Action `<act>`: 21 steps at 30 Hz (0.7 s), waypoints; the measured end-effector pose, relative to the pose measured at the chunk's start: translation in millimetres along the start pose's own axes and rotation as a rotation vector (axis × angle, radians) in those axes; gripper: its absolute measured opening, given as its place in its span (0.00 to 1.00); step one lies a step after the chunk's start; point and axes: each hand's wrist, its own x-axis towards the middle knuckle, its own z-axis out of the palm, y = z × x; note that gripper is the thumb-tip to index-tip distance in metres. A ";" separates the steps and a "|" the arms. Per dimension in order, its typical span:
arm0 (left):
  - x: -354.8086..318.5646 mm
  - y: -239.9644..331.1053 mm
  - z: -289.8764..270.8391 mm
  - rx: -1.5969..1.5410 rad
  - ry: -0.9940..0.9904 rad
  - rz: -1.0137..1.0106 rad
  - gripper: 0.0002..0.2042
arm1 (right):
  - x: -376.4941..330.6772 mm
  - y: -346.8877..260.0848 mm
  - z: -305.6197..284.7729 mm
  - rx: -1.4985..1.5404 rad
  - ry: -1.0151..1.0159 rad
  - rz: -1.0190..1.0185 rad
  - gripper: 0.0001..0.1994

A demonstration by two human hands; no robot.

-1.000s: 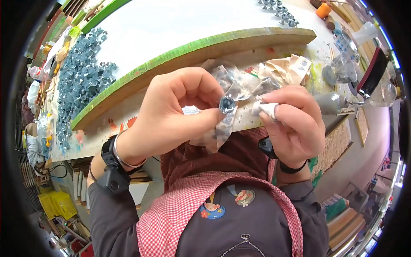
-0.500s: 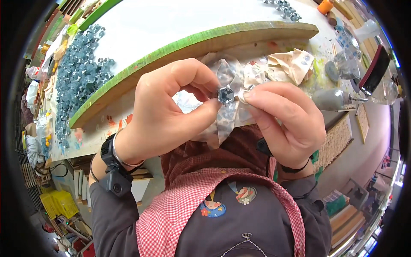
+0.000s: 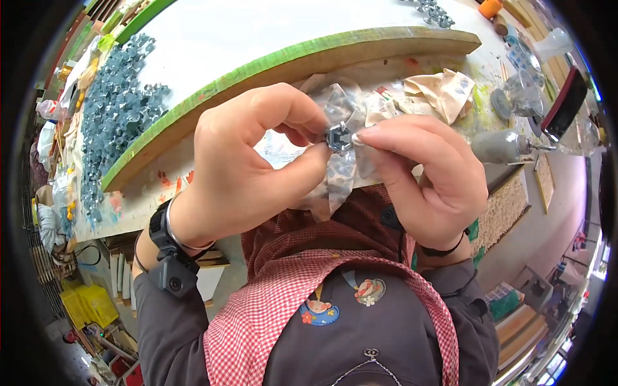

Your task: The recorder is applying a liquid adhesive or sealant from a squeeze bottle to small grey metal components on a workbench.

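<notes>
Between the thumb and fingertips of my left hand (image 3: pixel 248 170) is a small dark blue-grey angular piece (image 3: pixel 338 138) with a shiny frame. It is held up in front of my chest. My right hand (image 3: pixel 431 177) is closed in a pinch close against the piece's right side. A small whitish bit shows at those fingertips, but I cannot make out what it is. Beneath both hands lies a crumpled, stained translucent sheet (image 3: pixel 341 183) at the table's near edge.
A long green-edged wooden strip (image 3: pixel 296 55) crosses the white tabletop (image 3: pixel 212 48). Many similar pieces (image 3: pixel 122 109) are heaped at the left, more (image 3: pixel 434 13) at the far right. A stained cloth (image 3: pixel 441 93), a grey bottle (image 3: pixel 499 148) and a dark red-edged device (image 3: pixel 565 103) stand right.
My right fingertips have shifted slightly left, closer to the piece. The piece has turned a little in my left fingers, and the pale cloth-like bit at my right fingertips shows less.
</notes>
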 end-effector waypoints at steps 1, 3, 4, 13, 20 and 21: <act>-0.2 0.1 -0.1 -0.001 0.000 0.000 0.10 | 1.0 0.9 0.3 -0.021 -0.016 -0.040 0.09; -0.6 0.4 -0.6 0.031 0.008 -0.001 0.10 | 1.9 2.2 1.2 -0.040 -0.034 -0.080 0.09; -0.7 0.2 -0.7 0.031 0.009 -0.001 0.10 | 2.1 2.6 1.8 -0.056 -0.030 -0.080 0.09; -1.6 0.2 0.9 0.151 0.055 0.032 0.08 | -0.2 -0.9 5.7 -0.111 -0.020 -0.064 0.08; -1.9 -3.4 1.2 0.278 0.122 0.178 0.08 | -0.4 2.8 14.7 -0.042 0.094 -0.050 0.10; -1.5 -4.1 1.1 0.302 0.135 0.228 0.08 | -0.8 2.8 15.4 -0.029 0.096 -0.053 0.10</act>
